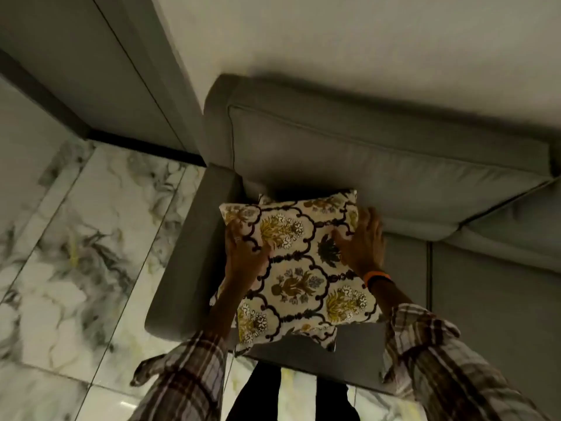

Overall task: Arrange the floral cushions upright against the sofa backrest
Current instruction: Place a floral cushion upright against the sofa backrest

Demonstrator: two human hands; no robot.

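Observation:
A floral cushion point(300, 268), cream with dark vine lines and yellow and brown flowers, lies tilted on the grey sofa seat at the sofa's left end, beside the armrest. Its far edge is close to the grey backrest point(379, 153). My left hand point(243, 253) grips the cushion's upper left side, thumb on the front. My right hand point(362, 241) holds its upper right side, fingers spread over the fabric and around the edge. A second patterned edge peeks out beneath the cushion's lower right corner; I cannot tell what it belongs to.
The sofa's grey armrest point(188, 253) runs along the left of the cushion. More grey seat cushion point(485, 299) stretches to the right. Marble-patterned floor tiles point(76, 253) lie on the left, and a pale wall point(364, 34) rises behind the sofa. My legs stand at the seat's front edge.

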